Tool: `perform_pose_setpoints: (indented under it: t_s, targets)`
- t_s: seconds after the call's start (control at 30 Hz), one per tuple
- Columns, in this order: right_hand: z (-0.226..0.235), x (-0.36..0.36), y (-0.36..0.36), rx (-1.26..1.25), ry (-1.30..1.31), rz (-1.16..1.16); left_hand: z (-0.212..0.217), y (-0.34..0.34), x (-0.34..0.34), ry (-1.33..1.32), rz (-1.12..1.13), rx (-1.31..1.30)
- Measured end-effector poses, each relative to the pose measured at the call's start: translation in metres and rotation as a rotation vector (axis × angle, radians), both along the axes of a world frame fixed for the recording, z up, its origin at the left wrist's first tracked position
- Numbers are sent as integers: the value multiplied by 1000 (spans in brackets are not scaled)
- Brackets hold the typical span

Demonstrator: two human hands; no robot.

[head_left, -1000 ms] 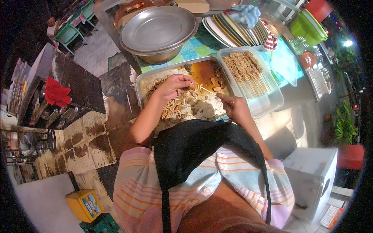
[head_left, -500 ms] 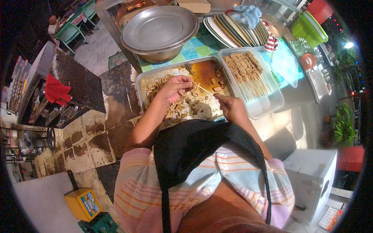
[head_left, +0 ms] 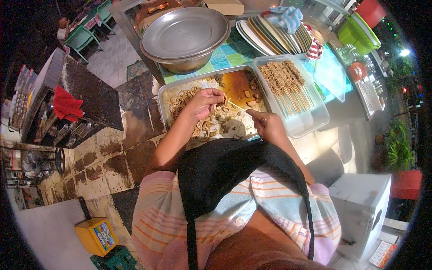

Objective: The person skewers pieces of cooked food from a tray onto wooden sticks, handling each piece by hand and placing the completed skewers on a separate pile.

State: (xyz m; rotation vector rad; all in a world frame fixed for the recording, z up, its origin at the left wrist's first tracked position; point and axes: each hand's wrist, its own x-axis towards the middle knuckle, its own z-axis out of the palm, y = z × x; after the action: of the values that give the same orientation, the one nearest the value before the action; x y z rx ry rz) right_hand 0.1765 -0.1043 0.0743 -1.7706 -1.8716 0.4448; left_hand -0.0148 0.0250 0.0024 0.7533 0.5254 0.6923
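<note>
Over a metal tray, my left hand pinches a curly brown strip that looks like cooked intestine. My right hand grips a thin wooden skewer near its right end. The skewer slants up to the left, its tip at the strip; whether it has pierced it is hard to see. More curled strips are heaped in the tray's left part, while brown sauce with a few chunks lies at its far right. Beside it, a clear plastic container holds rows of loaded skewers.
Behind the tray stands a big pot with a metal lid. Stacked plates with a blue cloth on top are at the back right. A green bucket sits farther right, and a white box is by my right side.
My left fingers have shifted slightly over the strip, and the skewer has tilted a little. The skewer tip remains close to the left fingertips; both hands keep their holds.
</note>
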Motion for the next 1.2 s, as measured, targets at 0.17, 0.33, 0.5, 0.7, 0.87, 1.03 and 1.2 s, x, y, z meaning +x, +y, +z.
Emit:
perform_pose_setpoints:
  t_s: [0.17,0.33,0.5,0.7,0.87,1.03,1.2]
  targets:
    - [1,-2,0,-23,3,-10,-5,1,-1,6,-2,-5]
    - [-4,-1,1,-57,-15,-23,3,-4,4,-7,-2,5]
    - [-12,-2,1,-5,-5,-20,2,-8,6,-48,-7,-30]
    - [-20,-7,3,110,-6,-94,11,-20,17,-201,94,-167]
    - [-23,-10,2,89,-27,-70,9,-20,20,-139,101,-158]
    - [-24,-11,1,90,32,-85,11,-24,24,-128,118,-148]
    - [-25,-13,1,105,19,-85,12,-26,25,-106,143,-126]
